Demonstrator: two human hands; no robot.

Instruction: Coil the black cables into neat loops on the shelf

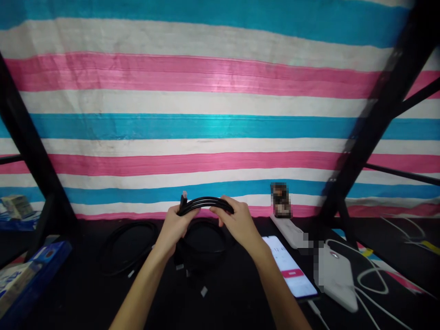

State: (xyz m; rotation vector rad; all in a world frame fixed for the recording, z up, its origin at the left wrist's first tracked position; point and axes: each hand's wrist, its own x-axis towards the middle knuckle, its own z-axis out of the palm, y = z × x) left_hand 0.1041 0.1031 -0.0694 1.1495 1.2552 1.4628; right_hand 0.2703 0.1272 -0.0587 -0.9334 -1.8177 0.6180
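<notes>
Cable coil [206, 200], black, lower centre of frame, above the counter [237, 298]. Left hand [175, 227] and right hand [240, 222]: fingers closed on opposite ends of its arc. Judged light, springy, smooth; best gripped with all strands pinched together, clear of the upright connector [183, 201].

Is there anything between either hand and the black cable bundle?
Nothing visible is in the way: the left hand and the right hand both grip the black cable bundle directly. The lit phone lies off to the right.
</notes>
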